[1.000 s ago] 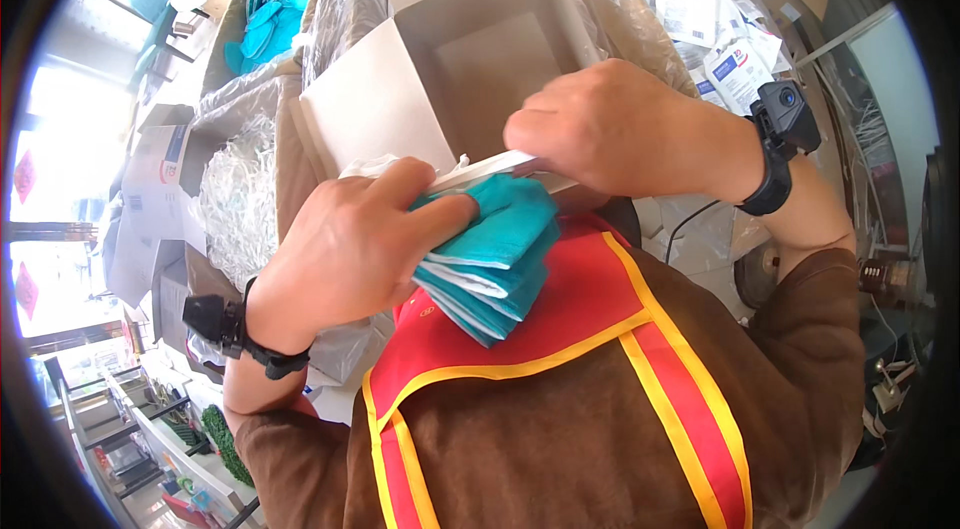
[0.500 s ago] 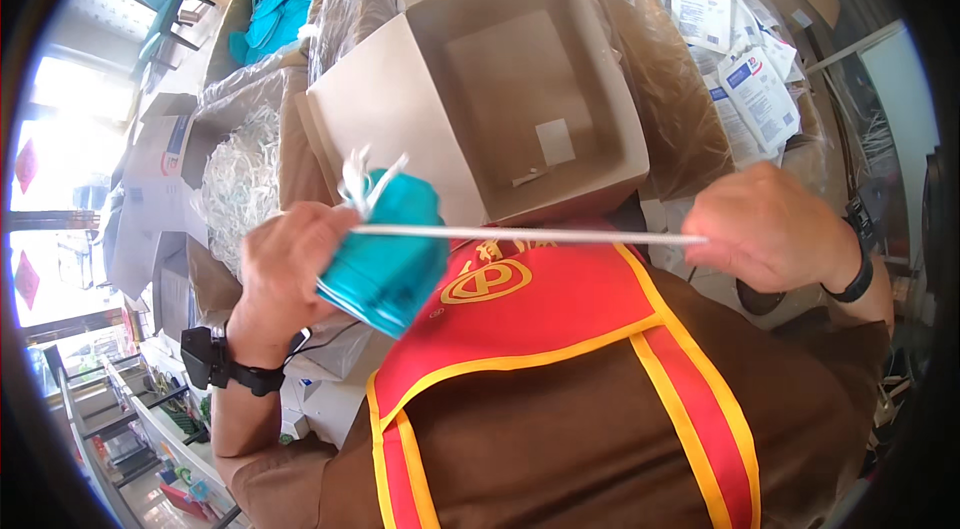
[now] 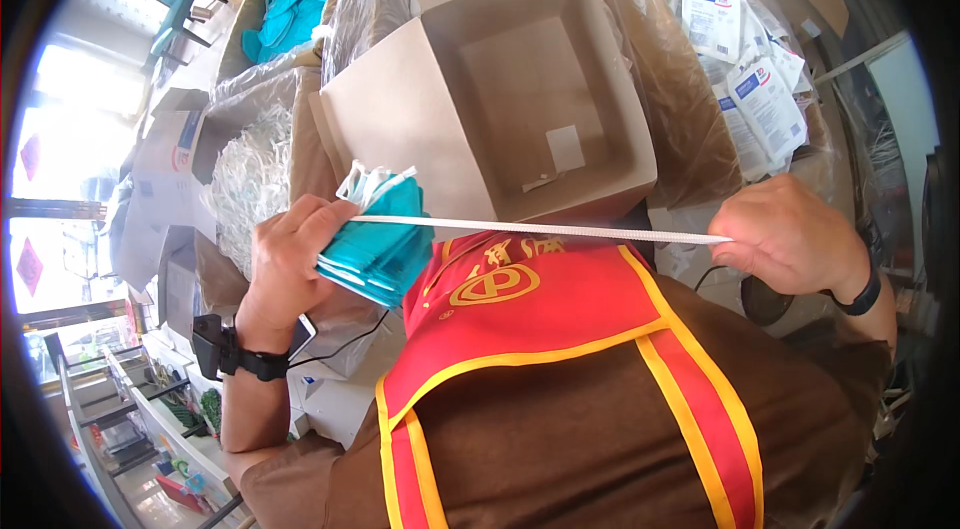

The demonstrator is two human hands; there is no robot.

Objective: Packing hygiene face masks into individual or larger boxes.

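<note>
My left hand is closed on a stack of teal fabric pieces, layered with their edges together. Short white loops or cord ends stick out at the top of the stack. A white braided cord runs almost level and taut from the left hand, across the stack, to my right hand. The right fist grips the cord's other end. Both hands are in front of my red apron bib, just on the near side of the open carton.
Inside the carton lie a white paper and a small scrap. To the left are a lined box of white strands and another with teal fabric pieces. White printed packets fill a lined box on the right. A black cable hangs near my left wrist.
My right hand has shifted slightly right, still pulling the cord taut. The teal stack has turned and tilted a little in my left hand, showing its layered edges more sharply.
</note>
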